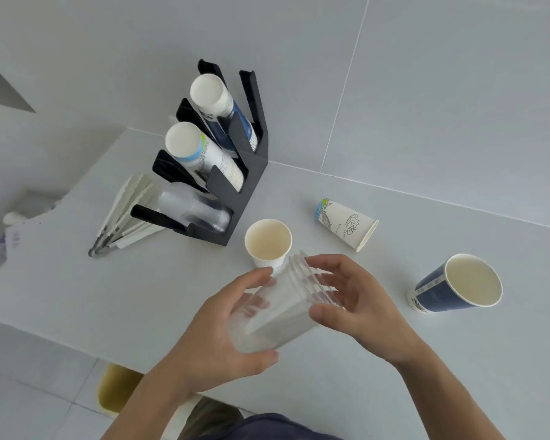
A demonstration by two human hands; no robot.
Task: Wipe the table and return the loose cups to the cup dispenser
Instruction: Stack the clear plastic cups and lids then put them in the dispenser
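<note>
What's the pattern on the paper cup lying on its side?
White with a dark line-drawn wave and a blue-green band near its base, on the tipped cup, head view.

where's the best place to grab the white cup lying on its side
Grip the white cup around the middle of its body, coming down from above with fingers across the width. It lies on its side on the table, rim toward the person, so the round wall is exposed on top; pinching the rim could crush it.
</note>
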